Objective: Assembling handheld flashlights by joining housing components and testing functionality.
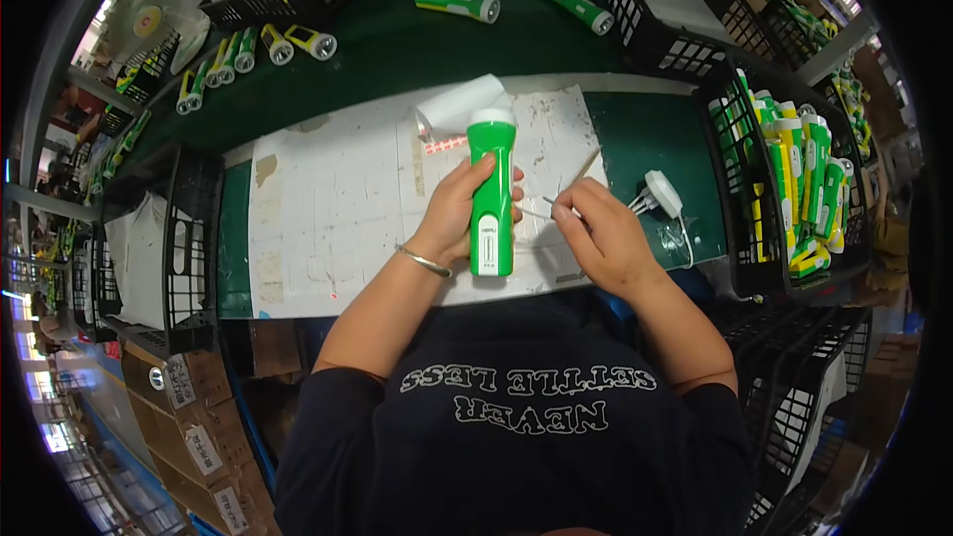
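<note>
L hand [459, 210] w/ grip closed round a green & white torch [492, 194], held lengthwise over the worn white mat [328, 208] on the green tabletop [397, 50], lens end pointing away from the person. R hand [603, 233] just beside it, fingers pinched shut on a thin metal tool [544, 206], tip near the torch body. Black crate [735, 208] at R is packed w/ upright green/white/yellow torches [799, 179]. Black crate [169, 258] at L holds white sheets. More torches lie loose at far L [253, 48] & 2 at the top [516, 2]. White plug adapter [662, 194] sits near the R hand; white roll [459, 104] just behind the torch.
</note>
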The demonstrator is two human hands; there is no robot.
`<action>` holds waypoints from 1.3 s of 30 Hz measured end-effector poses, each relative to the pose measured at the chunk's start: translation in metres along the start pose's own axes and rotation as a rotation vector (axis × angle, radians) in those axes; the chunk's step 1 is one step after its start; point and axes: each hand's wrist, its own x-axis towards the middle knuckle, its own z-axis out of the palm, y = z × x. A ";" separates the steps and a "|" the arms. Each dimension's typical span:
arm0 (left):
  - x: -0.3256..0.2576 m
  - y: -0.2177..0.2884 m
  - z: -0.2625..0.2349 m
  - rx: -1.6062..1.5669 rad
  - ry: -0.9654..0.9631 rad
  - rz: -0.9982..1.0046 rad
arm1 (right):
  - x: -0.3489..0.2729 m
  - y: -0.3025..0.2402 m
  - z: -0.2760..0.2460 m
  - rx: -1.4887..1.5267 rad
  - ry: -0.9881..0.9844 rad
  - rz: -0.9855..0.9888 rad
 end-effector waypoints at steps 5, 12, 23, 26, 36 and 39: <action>-0.004 -0.002 0.006 0.221 -0.005 0.112 | 0.002 -0.006 0.024 -0.286 0.078 -0.224; -0.004 -0.014 0.001 0.410 -0.031 0.206 | -0.001 -0.009 0.038 -0.480 -0.034 -0.312; -0.004 0.001 0.001 0.504 0.049 0.359 | 0.001 -0.002 0.029 -0.400 -0.132 -0.344; -0.005 -0.009 0.002 0.501 0.011 0.317 | 0.011 -0.001 0.034 -0.450 -0.056 -0.308; 0.005 0.016 -0.020 0.353 0.129 0.351 | -0.025 -0.017 0.041 -0.152 -0.441 -0.512; 0.006 0.015 -0.019 0.156 0.038 0.293 | -0.006 -0.019 0.038 -0.193 -0.127 -0.427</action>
